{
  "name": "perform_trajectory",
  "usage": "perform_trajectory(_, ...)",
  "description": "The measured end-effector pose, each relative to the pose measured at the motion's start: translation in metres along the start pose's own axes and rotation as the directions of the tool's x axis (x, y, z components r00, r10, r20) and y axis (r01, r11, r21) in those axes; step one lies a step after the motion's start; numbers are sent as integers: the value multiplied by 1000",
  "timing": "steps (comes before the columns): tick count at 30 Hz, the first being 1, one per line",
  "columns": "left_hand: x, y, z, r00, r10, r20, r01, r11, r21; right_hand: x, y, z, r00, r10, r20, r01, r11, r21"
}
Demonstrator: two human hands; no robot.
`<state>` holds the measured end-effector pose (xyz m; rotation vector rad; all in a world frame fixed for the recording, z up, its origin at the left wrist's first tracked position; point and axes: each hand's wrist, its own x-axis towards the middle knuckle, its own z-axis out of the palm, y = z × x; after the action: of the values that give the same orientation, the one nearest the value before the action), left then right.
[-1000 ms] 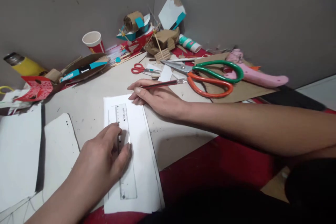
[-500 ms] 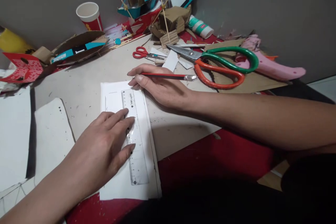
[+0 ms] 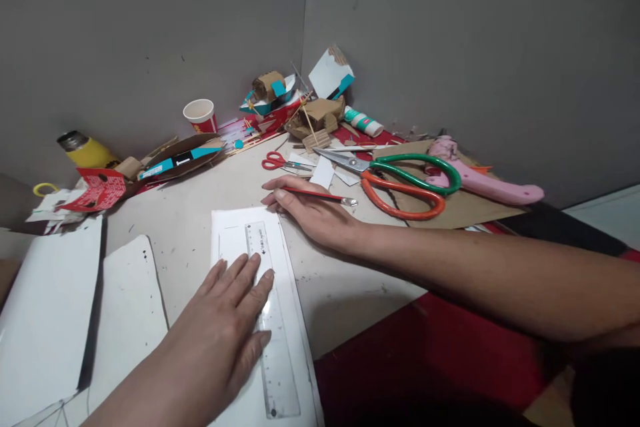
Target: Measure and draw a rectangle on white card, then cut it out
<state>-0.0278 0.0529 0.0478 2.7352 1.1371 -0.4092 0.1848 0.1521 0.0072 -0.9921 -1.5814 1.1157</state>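
**Ruler pinned flat, pencil resting at the top of the sheet**

The left hand (image 3: 227, 327) lies palm-down with its fingers (image 3: 250, 273) spread and released, pressing a clear plastic ruler (image 3: 270, 320) onto a white sheet of paper (image 3: 230, 240). The ruler runs near to far along the right part of the sheet, which sits on the pale desk (image 3: 190, 213) close to the near edge.

The right hand (image 3: 313, 213) rests at the far right corner of the sheet, its fingers closed around a red pencil (image 3: 323, 195). The pencil lies almost level across the hand, its silver end pointing right; I cannot see the tip, which is hidden under the fingers.

Just beyond the right hand lies a large pair of scissors with green and orange handles (image 3: 410, 180), blades pointing left, on a piece of brown cardboard (image 3: 470, 207). A small pair of red scissors (image 3: 275, 161) lies to the left of them. A pink tool (image 3: 480, 180) rests at the far right by the wall. In the far corner stand cardboard models (image 3: 310, 117), a glue tube (image 3: 363, 122) and a paper cup (image 3: 200, 115). A yellow bottle (image 3: 87, 150) lies far left, and white card pieces (image 3: 50, 307) cover the near left.
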Motion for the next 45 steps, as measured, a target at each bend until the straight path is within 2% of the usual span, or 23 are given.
perform_trajectory(6, 1, 3, 0, 999, -3, 35, 5, 998, -59, 0, 1, -1, 1000, -12, 20, 13, 999, -33)
perform_trajectory(15, 2, 2, 0, 997, -19, 68, 27, 993, -115, 0, 4, -1, 998, -25, -52, 17, 988, -153)
perform_trajectory(23, 2, 5, -11, 998, -20, 61, 29, 989, -147, -1, -4, -4, 999, -25, -22, 19, 973, -229)
perform_trajectory(35, 4, 1, -8, 1000, -13, 22, 17, 983, -183, 1, 5, -4, 997, -69, -16, 63, 967, -246)
perform_trajectory(42, 7, 7, -18, 989, -28, 148, 47, 991, -128, 0, 2, -5, 997, -75, -7, 71, 968, -241)
perform_trajectory(45, 7, 7, -16, 988, -36, 151, 54, 992, -116, 0, 1, -4, 998, -69, -1, 67, 968, -243)
